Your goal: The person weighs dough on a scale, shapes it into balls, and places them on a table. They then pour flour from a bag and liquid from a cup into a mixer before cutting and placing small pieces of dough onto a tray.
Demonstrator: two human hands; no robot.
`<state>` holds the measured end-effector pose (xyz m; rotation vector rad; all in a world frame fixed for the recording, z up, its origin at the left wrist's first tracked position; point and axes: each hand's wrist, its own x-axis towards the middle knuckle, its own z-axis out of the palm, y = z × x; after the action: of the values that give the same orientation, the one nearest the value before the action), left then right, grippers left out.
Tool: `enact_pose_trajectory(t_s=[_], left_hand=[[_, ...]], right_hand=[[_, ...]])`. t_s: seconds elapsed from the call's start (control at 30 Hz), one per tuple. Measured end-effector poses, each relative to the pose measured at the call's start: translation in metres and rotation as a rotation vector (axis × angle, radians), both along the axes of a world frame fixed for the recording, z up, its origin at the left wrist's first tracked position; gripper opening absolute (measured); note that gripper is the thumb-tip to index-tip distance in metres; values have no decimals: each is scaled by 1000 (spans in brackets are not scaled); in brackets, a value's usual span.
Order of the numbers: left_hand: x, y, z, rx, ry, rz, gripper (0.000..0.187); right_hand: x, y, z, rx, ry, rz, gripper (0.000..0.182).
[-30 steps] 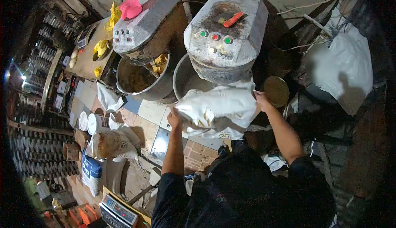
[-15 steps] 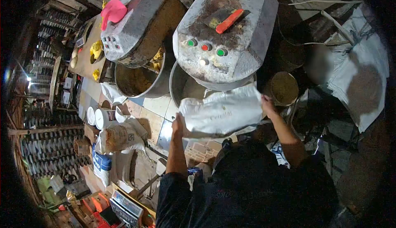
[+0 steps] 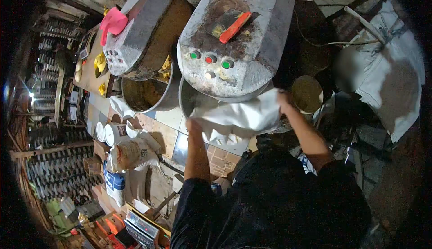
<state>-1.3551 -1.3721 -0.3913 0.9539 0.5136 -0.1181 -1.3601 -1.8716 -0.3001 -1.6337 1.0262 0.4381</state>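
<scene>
A white sack point(image 3: 238, 114) is stretched between my two hands at the rim of the metal mixer bowl point(image 3: 185, 100). My left hand point(image 3: 194, 126) grips its left end, and my right hand point(image 3: 283, 101) grips the right end, a little higher. The sack tilts over the bowl's front edge and hides much of the opening. Above the bowl stands the grey mixer head point(image 3: 234, 42), with green and red buttons on its front. A scraper with a red handle point(image 3: 236, 27) lies on top of it.
A second mixer bowl point(image 3: 130, 97) stands to the left, with a pink scoop point(image 3: 114, 22) on its machine. Filled sacks point(image 3: 135, 153) and white buckets point(image 3: 115, 133) sit at lower left. At right are a round container point(image 3: 307, 95) and a large white sack point(image 3: 391, 69).
The sack has tipped toward the bowl, so its printed face no longer shows. My right hand has moved up and slightly left. The whole view has shifted a little.
</scene>
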Motion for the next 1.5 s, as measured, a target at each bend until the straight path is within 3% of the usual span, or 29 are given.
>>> enact_pose_trajectory(t_s=[0.03, 0.07, 0.13, 0.17, 0.2, 0.27, 0.33, 0.37, 0.47, 0.5, 0.53, 0.63, 0.73, 0.77, 0.8, 0.87, 0.93, 0.97, 1.0, 1.07, 1.13, 1.2, 1.23, 1.27, 1.3, 1.37, 1.43, 1.47, 1.5], left_hand=[[-5, -41, 100, -168, 114, -40, 30], [-5, -48, 113, -148, 107, -78, 32], [-9, -24, 44, -94, 34, -104, 41], [-7, -7, -7, -68, -25, -103, 47], [-9, 3, -38, -38, -54, -113, 53], [-11, 0, -9, 127, -63, -218, 54], [-27, -13, 47, 289, -66, -321, 54], [-39, -31, 98, -115, -495, -390, 50], [-31, -46, 105, 1936, 301, -817, 36], [-31, -44, 109, 1892, 204, -847, 37], [-33, -36, 112, 1845, 107, -879, 37], [-34, 3, 125, 1699, -197, -975, 38], [-33, 49, 65, 1480, -127, -806, 49], [-28, 63, 38, 1330, -91, -689, 54], [-26, 75, 17, 1146, -195, -669, 61], [-32, 79, 16, 755, -221, -645, 67], [-52, 54, 75, 375, -71, -568, 64], [-76, 12, 149, -18, 142, -251, 46], [-81, 0, 186, 66, 210, -162, 30], [-95, -7, 200, 46, 30, -246, 21], [-107, -27, 237, 69, -39, -372, 18], [-109, -43, 262, 143, -73, -394, 15], [-101, -41, 249, 227, -107, -420, 13], [-100, -46, 249, 265, -192, -418, 13], [-95, -57, 254, 301, -282, -418, 13], [-76, -71, 252, 334, -366, -482, 12], [-64, -93, 262, 342, -467, -517, 10], [-62, -105, 266, 344, -516, -531, 9], [-60, -117, 269, 333, -511, -564, 8]], right_hand=[[4, -20, -1, 84, 67, -239, 38], [0, -25, -57, 237, -84, -266, 35], [-7, -34, -165, 610, -344, -329, 31], [-17, 4, -112, 104, -304, -123, 31], [-26, 25, -83, -139, -279, -17, 32], [-35, 27, -66, -203, -253, 36, 32], [-30, -12, -80, 9, -83, -166, 33], [-27, -22, -85, 43, -44, -218, 34], [-22, 14, -37, -371, -289, -74, 36], [-25, 18, -86, -379, -579, -29, 29], [-30, 28, -75, -401, -594, -19, 31], [-32, 10, -20, -195, -421, -150, 37], [-45, -19, 1, 55, -344, -186, 44], [-48, -20, -28, 99, -465, -89, 46], [-46, -26, -115, 4, -821, 62, 48], [-106, 7, 68, 783, -201, -134, 55], [-133, -4, 66, 261, -23, 32, 53], [-158, -19, 70, 229, -192, 200, 52], [-178, -37, 72, 262, -309, 185, 52], [-219, -71, 78, 347, -544, 164, 52], [-256, -92, 120, 627, -524, -191, 49], [-303, -117, 179, 528, -737, -340, 45], [-322, -169, 156, 427, -699, -481, 47], [-355, -233, 119, 170, -915, -272, 39], [-385, -263, 133, -172, -887, -231, 39], [-464, -305, 176, -1193, -574, -37, 44], [-535, -339, 236, -1574, -402, -158, 53], [-563, -351, 278, -1004, -700, -661, 52], [-582, -362, 312, -766, -889, -922, 48]])
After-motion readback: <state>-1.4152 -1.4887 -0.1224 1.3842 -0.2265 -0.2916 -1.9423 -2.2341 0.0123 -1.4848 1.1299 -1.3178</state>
